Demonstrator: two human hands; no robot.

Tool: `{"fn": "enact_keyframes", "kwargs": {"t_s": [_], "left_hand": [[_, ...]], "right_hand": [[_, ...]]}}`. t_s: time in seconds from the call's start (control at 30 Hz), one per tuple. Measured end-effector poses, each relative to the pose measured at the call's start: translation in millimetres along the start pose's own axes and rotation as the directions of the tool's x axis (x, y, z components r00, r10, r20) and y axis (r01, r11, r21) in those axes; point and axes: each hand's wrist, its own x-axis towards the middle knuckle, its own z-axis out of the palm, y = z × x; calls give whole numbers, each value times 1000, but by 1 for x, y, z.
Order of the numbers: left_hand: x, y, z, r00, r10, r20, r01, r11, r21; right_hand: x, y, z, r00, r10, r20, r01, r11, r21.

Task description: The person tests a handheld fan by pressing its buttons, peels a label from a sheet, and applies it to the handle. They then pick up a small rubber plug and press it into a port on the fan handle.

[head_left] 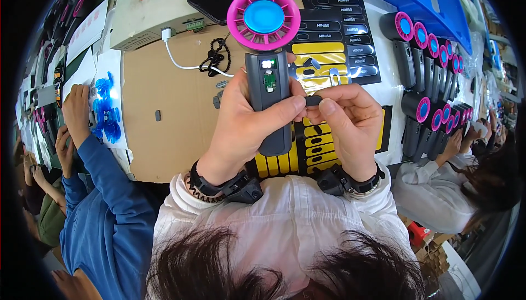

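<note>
My left hand (235, 116) is wrapped round the grey handle of a handheld fan (269, 130) with a pink ring and a blue centre. A lit display and a small green circuit board show in an opening on its handle. Between the fingertips of my right hand (350, 116) is a small dark oval cover piece (312, 100), just right of the handle. My left thumb tip also touches this piece. A white cable (183, 65) runs to the fan's left side, where my left hand hides its end.
Cardboard (164, 108) covers the table at left, with a loose dark piece (158, 115) on it. A control box (159, 12) stands behind. Yellow and black sticker sheets (323, 53) lie at right, before rows of fans (405, 42) and a blue bin (405, 4). Co-workers sit either side.
</note>
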Motion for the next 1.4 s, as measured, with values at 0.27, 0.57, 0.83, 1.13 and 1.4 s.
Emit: {"fn": "enact_keyframes", "kwargs": {"t_s": [0.27,0.57,0.83,1.13,1.4], "left_hand": [[-3,-1,1,996,79,-42,-74,992,97],[1,11,-28,939,215,-267,-253,961,-116],[1,13,-34,924,181,-338,-268,935,-232],[3,16,-35,922,208,-327,-293,926,-237],[2,14,-38,933,182,-312,-252,946,-202]], "right_hand": [[5,3,-5,998,47,50,-39,988,-150],[23,31,-15,986,-25,166,144,639,-756],[46,33,-10,946,-205,250,312,375,-873],[74,31,2,921,-173,348,378,197,-904],[102,56,11,833,-192,519,543,100,-834]]}}
